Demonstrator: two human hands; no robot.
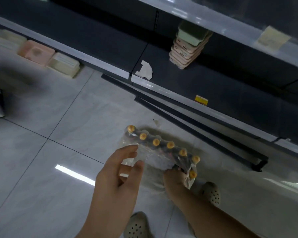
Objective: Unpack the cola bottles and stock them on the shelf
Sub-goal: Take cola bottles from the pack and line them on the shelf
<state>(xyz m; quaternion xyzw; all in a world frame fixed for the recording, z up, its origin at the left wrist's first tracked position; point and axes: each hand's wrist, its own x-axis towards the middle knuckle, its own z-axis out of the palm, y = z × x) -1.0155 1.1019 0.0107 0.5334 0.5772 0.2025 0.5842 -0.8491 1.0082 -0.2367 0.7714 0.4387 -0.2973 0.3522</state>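
Bottle pack (155, 152) on floor (50, 169), long axis running left-far to right-near. Right hand (175, 177) grips near-end wrap; left hand (117, 172) spread, fingers (130, 148) touching wrap.

Blurred dark shape (15, 83) at left, unidentifiable; bottle bodies within the clear wrap (150, 157) indistinct (caps alone legible); shelf tags (201, 100) unreadable; both forearms cropped.
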